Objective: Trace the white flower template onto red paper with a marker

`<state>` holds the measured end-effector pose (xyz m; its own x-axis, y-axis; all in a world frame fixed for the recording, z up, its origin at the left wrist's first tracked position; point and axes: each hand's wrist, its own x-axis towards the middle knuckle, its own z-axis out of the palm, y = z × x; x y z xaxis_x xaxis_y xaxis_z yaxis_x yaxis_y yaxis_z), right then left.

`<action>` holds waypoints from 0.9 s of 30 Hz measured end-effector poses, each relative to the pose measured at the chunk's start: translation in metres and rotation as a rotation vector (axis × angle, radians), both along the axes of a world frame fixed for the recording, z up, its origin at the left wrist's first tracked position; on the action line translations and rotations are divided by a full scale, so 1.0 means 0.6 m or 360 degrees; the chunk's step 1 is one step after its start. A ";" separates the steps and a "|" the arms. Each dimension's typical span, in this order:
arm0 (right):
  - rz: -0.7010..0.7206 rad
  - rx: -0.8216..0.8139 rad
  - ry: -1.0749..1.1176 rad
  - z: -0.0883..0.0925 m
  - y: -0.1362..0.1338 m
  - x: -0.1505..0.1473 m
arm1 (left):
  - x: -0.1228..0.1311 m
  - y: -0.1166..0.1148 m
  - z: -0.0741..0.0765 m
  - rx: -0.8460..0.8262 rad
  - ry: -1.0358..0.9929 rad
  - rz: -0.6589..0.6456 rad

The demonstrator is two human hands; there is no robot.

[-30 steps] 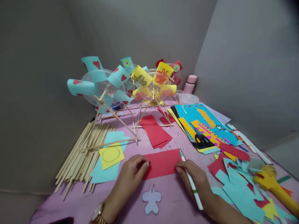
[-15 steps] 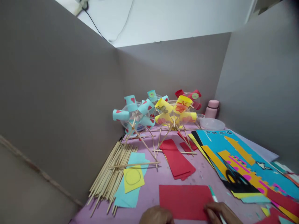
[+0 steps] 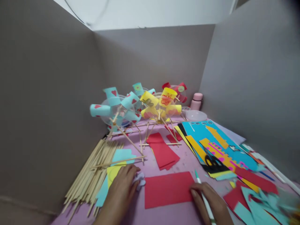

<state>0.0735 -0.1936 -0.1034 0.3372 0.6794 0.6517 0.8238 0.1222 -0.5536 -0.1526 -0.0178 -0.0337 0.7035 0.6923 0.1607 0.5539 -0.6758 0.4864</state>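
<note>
A red paper rectangle (image 3: 168, 190) lies flat on the purple tabletop between my hands. At its left edge, my left hand (image 3: 124, 184) has its fingers closed around a pale purple paper cutout (image 3: 140, 180) with rounded lobes, partly hidden by the fingers. My right hand (image 3: 208, 200) holds a white marker (image 3: 206, 203) with its green tip pointing up and away. The fingertips of that hand touch the red paper's right edge. Beneath and beside my left hand are a yellow paper square (image 3: 113, 173) with a drawn circle and light blue paper strips (image 3: 122, 153).
A bundle of wooden sticks (image 3: 93, 168) lies at left. Paper-cup wheels on stick stands, one blue (image 3: 112, 97) and one yellow (image 3: 150, 98), stand behind. Red strips (image 3: 161, 151) lie mid-table. Scissors (image 3: 213, 162) rest on coloured sheets (image 3: 199, 128) at right, near paper scraps (image 3: 257, 200).
My left hand has come further into view, over the yellow square, and the pale purple cutout now shows at its fingers. The right hand stays at the red paper. The view has shifted.
</note>
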 end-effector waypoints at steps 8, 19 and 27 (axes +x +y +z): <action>0.0055 -0.0117 -0.0331 -0.006 0.003 0.006 | 0.040 -0.077 -0.114 0.1449 0.0073 -0.0526; 0.0153 -0.0271 -0.0693 0.014 -0.002 0.012 | 0.033 -0.076 -0.142 0.1679 0.0242 -0.0661; 0.0217 -0.0418 0.0348 0.099 0.019 0.002 | 0.035 -0.091 -0.158 0.1573 0.0256 -0.0592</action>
